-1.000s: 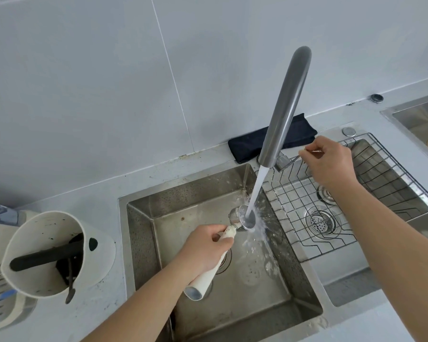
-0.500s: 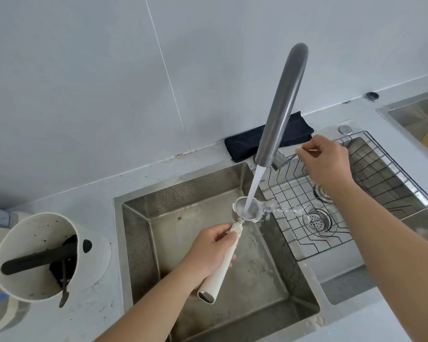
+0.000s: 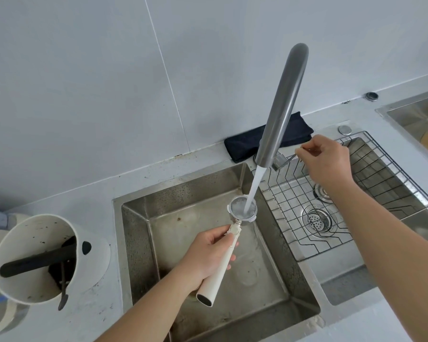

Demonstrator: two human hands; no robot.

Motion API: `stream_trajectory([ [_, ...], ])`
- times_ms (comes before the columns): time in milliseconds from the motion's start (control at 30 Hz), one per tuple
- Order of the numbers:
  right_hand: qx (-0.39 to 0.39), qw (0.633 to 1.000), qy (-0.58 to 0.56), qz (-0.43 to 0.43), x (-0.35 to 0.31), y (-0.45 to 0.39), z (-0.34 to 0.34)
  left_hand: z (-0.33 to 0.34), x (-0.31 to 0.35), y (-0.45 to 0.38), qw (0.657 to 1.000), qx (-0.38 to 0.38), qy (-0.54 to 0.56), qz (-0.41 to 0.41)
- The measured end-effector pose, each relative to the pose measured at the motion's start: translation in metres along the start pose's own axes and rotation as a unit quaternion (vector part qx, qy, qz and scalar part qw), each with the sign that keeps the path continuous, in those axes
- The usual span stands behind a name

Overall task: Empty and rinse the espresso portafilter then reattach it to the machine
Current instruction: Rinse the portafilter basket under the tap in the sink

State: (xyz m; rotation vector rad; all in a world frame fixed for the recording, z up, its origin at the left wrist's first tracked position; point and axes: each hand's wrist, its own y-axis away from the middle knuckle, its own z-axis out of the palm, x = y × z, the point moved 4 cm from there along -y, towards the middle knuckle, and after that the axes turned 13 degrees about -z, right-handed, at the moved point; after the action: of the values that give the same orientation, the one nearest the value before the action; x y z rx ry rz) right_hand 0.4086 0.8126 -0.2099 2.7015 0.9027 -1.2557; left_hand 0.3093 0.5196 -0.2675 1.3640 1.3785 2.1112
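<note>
My left hand grips the white handle of the portafilter over the left sink basin. Its round metal basket faces up under the grey faucet, and a stream of water runs straight into it and fills it. My right hand pinches the thin metal faucet lever just right of the spout's base. The espresso machine shows only as a sliver at the far left edge.
A white knock box with a black bar and dark grounds stands on the counter at left. A wire rack sits in the right basin over two drains. A dark folded cloth lies behind the faucet. Another sink is at far right.
The portafilter basket has risen and turned level, from tilted and spilling to upright and catching the stream. My right hand has stayed on the lever.
</note>
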Motion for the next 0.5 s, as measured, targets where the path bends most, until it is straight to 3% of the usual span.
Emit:
stream_trajectory([
  [300,0.006,1.0,-0.001,-0.005,-0.003,-0.005,0.003,-0.004,0.005,0.007,1.0,0.001,-0.014,0.027],
  [500,0.025,0.999,-0.03,-0.003,-0.004,-0.008,0.009,-0.013,0.014,0.01,0.997,0.04,-0.023,0.06],
])
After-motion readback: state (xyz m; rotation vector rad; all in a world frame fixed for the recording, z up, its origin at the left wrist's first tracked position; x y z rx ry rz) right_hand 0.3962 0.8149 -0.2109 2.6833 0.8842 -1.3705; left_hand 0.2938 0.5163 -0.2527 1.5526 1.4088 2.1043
